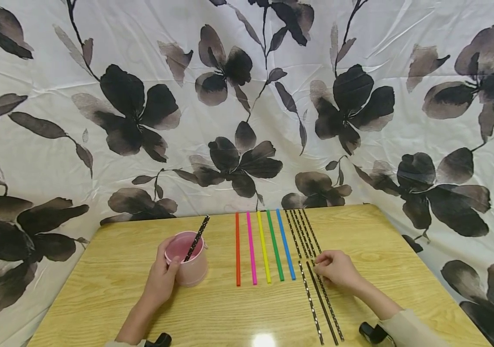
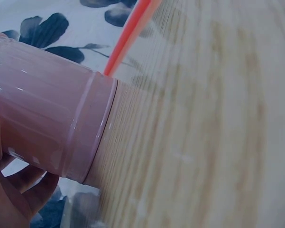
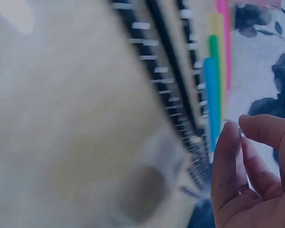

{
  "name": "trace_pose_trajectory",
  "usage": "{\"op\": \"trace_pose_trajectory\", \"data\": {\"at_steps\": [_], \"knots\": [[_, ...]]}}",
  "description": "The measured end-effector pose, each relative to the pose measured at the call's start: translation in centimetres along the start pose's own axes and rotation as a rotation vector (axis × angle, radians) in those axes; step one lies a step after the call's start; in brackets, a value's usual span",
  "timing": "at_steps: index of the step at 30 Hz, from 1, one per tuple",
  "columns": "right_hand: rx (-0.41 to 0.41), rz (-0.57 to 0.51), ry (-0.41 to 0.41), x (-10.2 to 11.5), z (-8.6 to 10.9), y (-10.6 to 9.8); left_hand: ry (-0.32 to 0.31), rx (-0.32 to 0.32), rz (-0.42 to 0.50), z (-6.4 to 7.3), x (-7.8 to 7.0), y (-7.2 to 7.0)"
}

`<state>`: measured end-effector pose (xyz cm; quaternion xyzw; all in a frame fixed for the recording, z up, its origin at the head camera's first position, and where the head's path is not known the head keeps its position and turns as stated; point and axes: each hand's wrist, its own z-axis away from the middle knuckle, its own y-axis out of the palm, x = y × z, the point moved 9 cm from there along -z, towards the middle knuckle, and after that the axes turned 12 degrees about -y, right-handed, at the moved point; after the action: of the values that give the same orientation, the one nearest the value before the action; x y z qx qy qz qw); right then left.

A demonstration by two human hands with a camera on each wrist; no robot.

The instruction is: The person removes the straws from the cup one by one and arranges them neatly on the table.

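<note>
My left hand [image 1: 162,272] grips a pink bucket-like cup [image 1: 194,272] by its left side, with the thumb at the rim. A black straw with white specks [image 1: 197,237] leans out of the cup. On the right, my right hand [image 1: 338,270] hovers over or touches the upper end of the near row of black straws, among them a plain black straw [image 1: 322,303] and a white-patterned one [image 1: 311,303]. In the right wrist view its thumb and fingers [image 3: 226,161] are loosely bent, with nothing visible between them. Farther back lie several black patterned straws [image 1: 295,233].
Between the hands lie a red straw [image 1: 238,250], a pink straw [image 1: 252,250], a yellow straw [image 1: 264,250], a green straw [image 1: 275,248] and a blue straw [image 1: 286,246], side by side on the wooden table [image 1: 225,318]. Behind the table hangs a floral cloth [image 1: 273,188].
</note>
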<state>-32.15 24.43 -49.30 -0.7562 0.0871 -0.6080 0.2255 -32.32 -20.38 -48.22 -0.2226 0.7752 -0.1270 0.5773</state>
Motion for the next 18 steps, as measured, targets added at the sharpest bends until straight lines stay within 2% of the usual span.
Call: {"op": "trace_pose_trajectory", "data": {"at_steps": [5,11,18], "knots": [[-0.003,0.007,-0.029,2.2,-2.5,1.5,-0.006,0.000,-0.001,0.0,0.2,-0.1],[0.037,-0.023,-0.053,4.7,-5.5,5.3,-0.028,0.005,-0.016,0.1,0.4,0.0],[0.084,-0.126,-0.094,8.1,-8.7,9.8,-0.009,0.004,0.004,0.1,0.3,-0.1]]}}
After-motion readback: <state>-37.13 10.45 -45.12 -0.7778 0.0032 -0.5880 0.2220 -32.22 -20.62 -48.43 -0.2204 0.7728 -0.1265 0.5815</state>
